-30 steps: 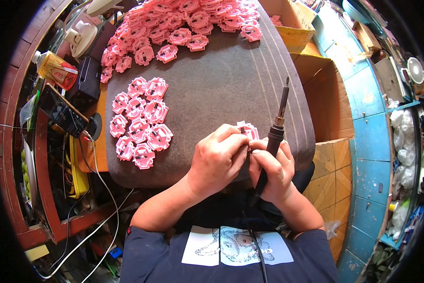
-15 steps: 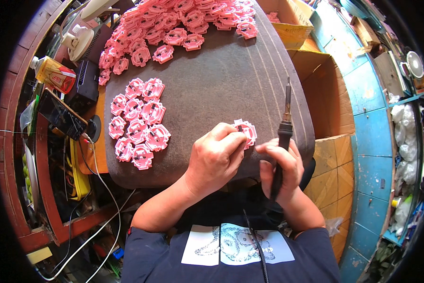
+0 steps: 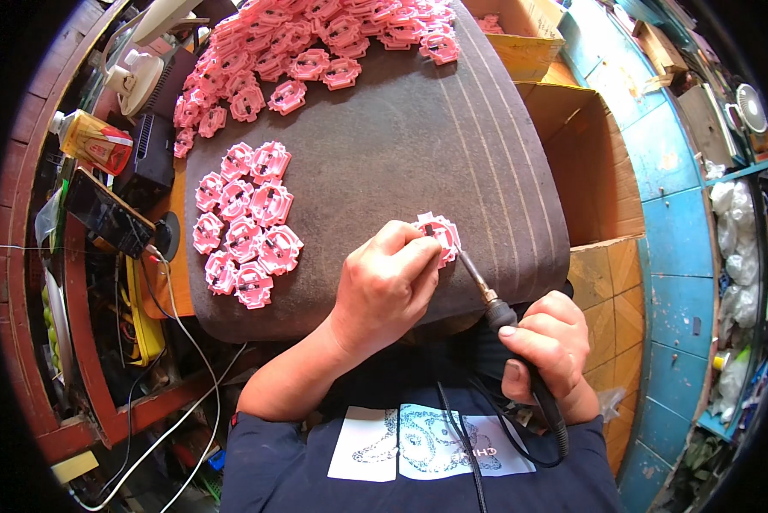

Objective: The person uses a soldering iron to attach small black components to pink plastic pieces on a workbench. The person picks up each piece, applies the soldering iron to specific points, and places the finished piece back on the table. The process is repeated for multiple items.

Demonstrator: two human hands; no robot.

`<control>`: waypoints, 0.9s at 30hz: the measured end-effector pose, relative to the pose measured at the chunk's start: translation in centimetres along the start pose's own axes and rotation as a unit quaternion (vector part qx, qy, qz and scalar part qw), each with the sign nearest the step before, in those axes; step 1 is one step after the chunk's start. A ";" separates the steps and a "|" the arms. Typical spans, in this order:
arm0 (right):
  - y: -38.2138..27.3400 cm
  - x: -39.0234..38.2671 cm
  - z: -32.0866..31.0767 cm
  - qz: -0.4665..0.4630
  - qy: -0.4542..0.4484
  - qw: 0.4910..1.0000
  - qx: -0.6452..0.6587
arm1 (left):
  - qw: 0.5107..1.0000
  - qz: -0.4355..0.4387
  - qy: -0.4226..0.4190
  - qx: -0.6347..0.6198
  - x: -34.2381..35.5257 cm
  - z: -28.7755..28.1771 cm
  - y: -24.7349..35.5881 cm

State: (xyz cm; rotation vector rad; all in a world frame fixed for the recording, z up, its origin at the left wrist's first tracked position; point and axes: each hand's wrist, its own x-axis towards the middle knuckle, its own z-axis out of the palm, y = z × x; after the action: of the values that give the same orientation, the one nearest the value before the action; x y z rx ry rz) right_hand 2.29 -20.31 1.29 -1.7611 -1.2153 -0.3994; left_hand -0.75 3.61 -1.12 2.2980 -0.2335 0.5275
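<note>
My left hand (image 3: 385, 278) is closed in a pinch at the left side of a pink plastic part (image 3: 445, 244), which has a small black piece in it. The fingertips are partly hidden behind the hand. In my right hand (image 3: 555, 346) is a soldering iron (image 3: 499, 316) with a black handle, gripped in curled fingers. Its thin metal tip points up and left and meets the right edge of the pink part, as far as I can see. A black cord runs from the handle down over my shirt.
A cluster of several similar pink parts (image 3: 270, 205) lies on the left of the dark mat (image 3: 358, 162). A large heap of them (image 3: 307, 64) fills the far end. Cardboard boxes (image 3: 580, 162) stand at the right; a phone (image 3: 108, 212), bottle (image 3: 96, 143) and cables are at the left.
The soldering iron has swung from upright to slanting, bringing its tip to the pink part. My right hand has moved down and right. My left hand stays almost where it was.
</note>
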 end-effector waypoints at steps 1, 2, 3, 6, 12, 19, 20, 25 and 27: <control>0.0 0.0 0.1 0.001 -0.004 1.000 0.001 | 1.000 0.000 0.000 0.000 0.0 0.0 0.1; 0.1 0.0 0.3 0.001 -0.009 1.000 0.002 | 1.000 -0.001 0.001 0.001 0.0 0.0 0.1; 0.2 0.1 0.5 -0.002 -0.006 1.000 0.002 | 1.000 -0.002 0.001 0.002 0.0 0.1 0.0; 0.4 0.2 1.0 -0.007 0.002 1.000 0.003 | 1.000 -0.006 0.002 0.004 0.0 0.1 0.1; 0.5 0.1 1.1 -0.006 -0.007 1.000 0.003 | 1.000 0.003 0.008 0.005 0.0 0.2 0.0; 0.5 0.2 1.3 -0.010 -0.004 1.000 0.002 | 1.000 0.003 0.007 0.000 0.0 0.2 0.0; 0.5 0.2 1.3 -0.009 -0.004 1.000 0.003 | 1.000 0.003 0.007 0.001 0.0 0.1 0.0; 0.4 0.4 1.5 -0.005 0.002 1.000 0.000 | 1.000 0.009 0.009 0.004 0.1 0.2 0.0; 0.4 0.5 1.5 -0.002 0.002 1.000 0.000 | 1.000 0.010 0.011 0.007 0.0 0.2 -0.1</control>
State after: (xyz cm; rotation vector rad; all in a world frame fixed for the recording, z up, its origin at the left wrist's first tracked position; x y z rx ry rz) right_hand 2.55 -18.79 0.62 -1.7581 -1.2154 -0.4051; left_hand -0.63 3.51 -1.25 2.3045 -0.2432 0.5655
